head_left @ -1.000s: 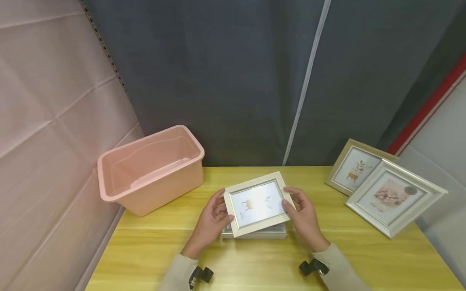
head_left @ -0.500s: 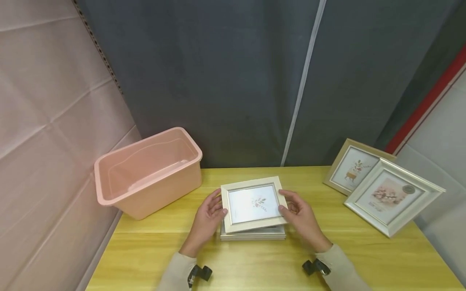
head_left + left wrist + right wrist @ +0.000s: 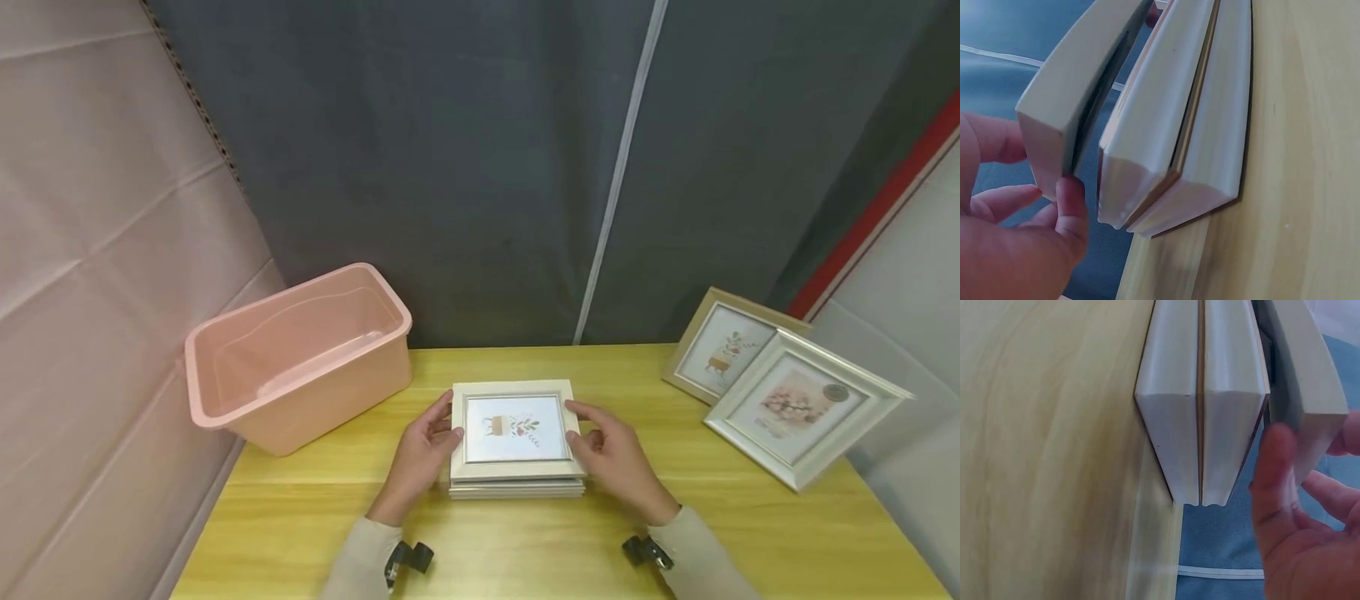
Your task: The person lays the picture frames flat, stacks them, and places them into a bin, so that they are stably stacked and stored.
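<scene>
A cream picture frame (image 3: 514,428) with a deer-and-flowers print lies nearly level, close over a stack of two pale frames (image 3: 517,492). My left hand (image 3: 420,454) pinches its left end and my right hand (image 3: 618,458) its right end. In the left wrist view, the thumb and fingers hold a corner of the cream frame (image 3: 1063,106), with a gap between it and the silvery-white stacked frames (image 3: 1147,119). The right wrist view has the cream frame (image 3: 1310,375) tilted slightly off the stacked frames (image 3: 1235,400), fingertips at its edge.
At the back left of the wooden table (image 3: 510,558) stands a pink plastic bin (image 3: 352,383). To the right, a tan frame (image 3: 693,358) and a larger silver frame (image 3: 840,450) stand propped, overlapping. A dark curtain (image 3: 450,167) hangs behind the table.
Both hands have lowered the cream frame and turned it from slanted to square with the stack beneath. The bin and the standing frames keep their places.
</scene>
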Demonstrator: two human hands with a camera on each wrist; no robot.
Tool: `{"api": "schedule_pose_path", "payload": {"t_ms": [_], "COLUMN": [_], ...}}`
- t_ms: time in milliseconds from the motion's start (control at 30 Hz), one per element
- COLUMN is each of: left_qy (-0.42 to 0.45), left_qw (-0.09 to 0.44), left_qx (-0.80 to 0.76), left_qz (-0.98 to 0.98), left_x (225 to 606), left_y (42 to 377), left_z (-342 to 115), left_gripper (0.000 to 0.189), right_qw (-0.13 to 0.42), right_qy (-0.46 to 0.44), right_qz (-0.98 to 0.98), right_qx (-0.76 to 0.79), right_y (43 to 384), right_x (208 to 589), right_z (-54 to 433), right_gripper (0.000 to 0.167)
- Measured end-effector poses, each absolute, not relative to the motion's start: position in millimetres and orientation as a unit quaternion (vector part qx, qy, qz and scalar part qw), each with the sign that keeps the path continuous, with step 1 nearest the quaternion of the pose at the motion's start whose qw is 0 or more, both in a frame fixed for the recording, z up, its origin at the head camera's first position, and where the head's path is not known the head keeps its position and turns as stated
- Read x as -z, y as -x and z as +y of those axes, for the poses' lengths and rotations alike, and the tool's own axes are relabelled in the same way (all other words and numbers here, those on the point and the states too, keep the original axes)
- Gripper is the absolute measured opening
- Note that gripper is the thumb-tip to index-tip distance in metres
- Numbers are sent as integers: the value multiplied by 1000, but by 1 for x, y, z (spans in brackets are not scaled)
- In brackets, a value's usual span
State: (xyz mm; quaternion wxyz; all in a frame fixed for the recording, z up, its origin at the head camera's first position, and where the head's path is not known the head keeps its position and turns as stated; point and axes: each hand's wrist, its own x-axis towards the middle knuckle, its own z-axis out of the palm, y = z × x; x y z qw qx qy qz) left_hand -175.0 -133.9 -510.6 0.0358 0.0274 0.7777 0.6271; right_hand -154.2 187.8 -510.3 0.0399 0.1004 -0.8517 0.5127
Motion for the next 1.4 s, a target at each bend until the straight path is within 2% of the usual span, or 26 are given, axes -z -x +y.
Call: {"api": "schedule_pose_path", "payload": {"t_ms": [500,700,1400], "left_qy": [-16,-10,-16], "left_qw": [22,24,6], "left_qx": [-614,-598,-561], "left_qz": [789,801,828], "left_x": [514,516,515], "left_y": [172,172,170], "left_z": [-130,-131,-130], "left_gripper": [61,60,56], "right_qw": [28,35,22], "right_qy": [-104,-111,-108], "right_qz": [-890,-895,-896], "right_qx": [-444,-430,-429], "right_y": [155,156,157], "right_x": [508,509,510], "right_z": [185,184,189], "right_gripper": [49,44,45]}}
